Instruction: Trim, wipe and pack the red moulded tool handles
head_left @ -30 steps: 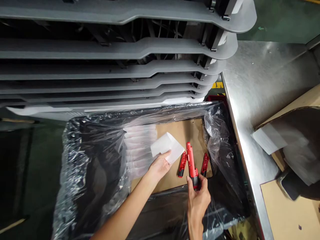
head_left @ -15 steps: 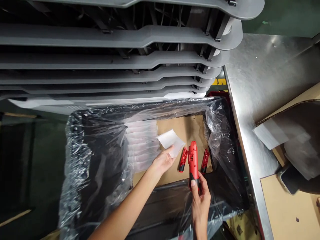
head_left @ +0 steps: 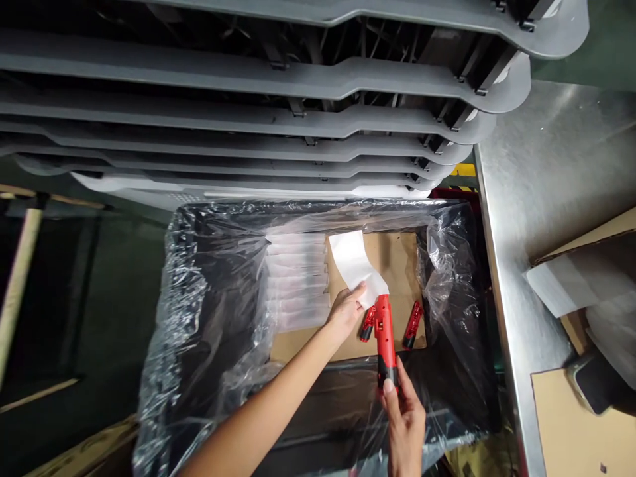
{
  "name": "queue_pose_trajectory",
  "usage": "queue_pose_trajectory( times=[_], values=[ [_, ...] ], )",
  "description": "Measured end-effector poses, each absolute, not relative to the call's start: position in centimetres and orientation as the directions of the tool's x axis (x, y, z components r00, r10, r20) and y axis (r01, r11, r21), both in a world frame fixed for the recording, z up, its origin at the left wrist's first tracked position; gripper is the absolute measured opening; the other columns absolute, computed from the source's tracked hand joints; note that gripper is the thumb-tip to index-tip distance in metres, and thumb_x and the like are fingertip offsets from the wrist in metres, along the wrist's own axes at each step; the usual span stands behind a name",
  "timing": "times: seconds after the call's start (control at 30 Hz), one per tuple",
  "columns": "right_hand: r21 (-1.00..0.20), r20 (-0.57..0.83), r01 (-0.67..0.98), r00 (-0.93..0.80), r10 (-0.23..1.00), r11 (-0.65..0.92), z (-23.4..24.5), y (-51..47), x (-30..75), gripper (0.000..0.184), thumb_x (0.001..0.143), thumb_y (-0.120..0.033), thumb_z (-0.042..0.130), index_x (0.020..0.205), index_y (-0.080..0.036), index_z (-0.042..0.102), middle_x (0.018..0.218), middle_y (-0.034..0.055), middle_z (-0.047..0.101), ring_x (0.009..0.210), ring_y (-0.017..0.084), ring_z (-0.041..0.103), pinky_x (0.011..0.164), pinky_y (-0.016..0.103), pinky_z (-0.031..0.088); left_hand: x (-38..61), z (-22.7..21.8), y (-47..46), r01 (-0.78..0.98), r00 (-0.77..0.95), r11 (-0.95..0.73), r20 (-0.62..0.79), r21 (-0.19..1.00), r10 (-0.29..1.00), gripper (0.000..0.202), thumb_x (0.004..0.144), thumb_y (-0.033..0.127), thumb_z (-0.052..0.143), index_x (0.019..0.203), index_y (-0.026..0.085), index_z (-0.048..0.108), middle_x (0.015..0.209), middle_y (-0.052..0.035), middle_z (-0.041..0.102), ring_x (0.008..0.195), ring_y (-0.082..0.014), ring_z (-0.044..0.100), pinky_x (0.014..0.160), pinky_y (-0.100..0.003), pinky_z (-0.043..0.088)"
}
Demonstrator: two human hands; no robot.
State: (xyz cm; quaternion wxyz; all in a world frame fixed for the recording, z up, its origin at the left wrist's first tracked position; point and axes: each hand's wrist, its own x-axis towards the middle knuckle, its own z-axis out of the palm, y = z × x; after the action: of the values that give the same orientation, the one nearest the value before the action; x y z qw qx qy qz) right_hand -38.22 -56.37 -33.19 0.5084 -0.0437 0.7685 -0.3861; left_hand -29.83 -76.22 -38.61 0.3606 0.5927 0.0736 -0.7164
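My left hand [head_left: 348, 310] pinches a white foam sleeve [head_left: 352, 257] whose near end covers the tip of a red and black plastic tool housing [head_left: 384, 331]. The lower, black end of that housing is gripped between the thumb and fingers of my right hand [head_left: 405, 417]. Below them, on a cardboard sheet [head_left: 397, 258], lie two similar red and black pieces, one left piece [head_left: 368, 322] partly behind the held housing and one right piece [head_left: 413, 324]. To the left, several wrapped pieces [head_left: 298, 281] sit in a row of translucent white sleeves.
A black bin lined with clear plastic film [head_left: 183, 265] surrounds the cardboard. Stacked grey panels [head_left: 278, 119] rise beyond it. On the right, a metal table [head_left: 511, 265] carries a cardboard box, white sleeves [head_left: 556, 285] and a dark phone-like object [head_left: 596, 384].
The foam sleeve has come over the housing's top end, which stood bare before. My left hand has moved right toward the housing. The whole view has shifted slightly.
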Motion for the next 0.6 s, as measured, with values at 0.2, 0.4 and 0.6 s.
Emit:
queue_pose_trajectory(
  times=[0.2,0.4,0.6],
  values=[
    [-0.684,-0.691,0.277,-0.542,-0.478,0.675,-32.8,-56.8,-37.7,0.074,0.068,-0.061,0.081,0.128,-0.020,0.068,0.136,0.0111,0.065,0.129,0.032,0.058,0.112,0.045,0.044,-29.3,-38.6,-75.2,0.496,-0.223,-0.763,-0.788,0.415,-0.573,0.035,0.060,0.025,0.094,0.087,0.010,0.078,0.084,-0.0062,0.078,0.080,-0.0165,0.068,0.077,-0.024,0.048],
    [-0.479,-0.861,0.695,-0.253,-0.440,0.536,-32.5,-56.7,-38.4,0.065,0.069,-0.060,0.083,0.115,-0.015,0.071,0.107,0.0146,0.076,0.088,0.026,0.076,0.081,0.040,0.062,-28.2,-38.6,-74.3,0.410,-0.447,-0.836,-0.718,0.365,-0.533,0.048,0.056,0.036,0.096,0.093,0.012,0.075,0.089,-0.0081,0.078,0.080,-0.0170,0.068,0.075,-0.026,0.051],
    [-0.147,-0.922,0.933,-0.009,-0.388,0.327,-31.8,-57.4,-38.6,0.042,0.060,-0.043,0.094,0.087,-0.018,0.075,0.087,0.0076,0.078,0.067,0.013,0.074,0.065,0.023,0.062,-27.7,-38.3,-72.8,0.311,-0.616,-0.904,-0.663,0.292,-0.426,0.057,0.056,0.053,0.093,0.092,0.015,0.072,0.093,-0.0103,0.078,0.078,-0.0195,0.071,0.071,-0.028,0.054]
  ],
)
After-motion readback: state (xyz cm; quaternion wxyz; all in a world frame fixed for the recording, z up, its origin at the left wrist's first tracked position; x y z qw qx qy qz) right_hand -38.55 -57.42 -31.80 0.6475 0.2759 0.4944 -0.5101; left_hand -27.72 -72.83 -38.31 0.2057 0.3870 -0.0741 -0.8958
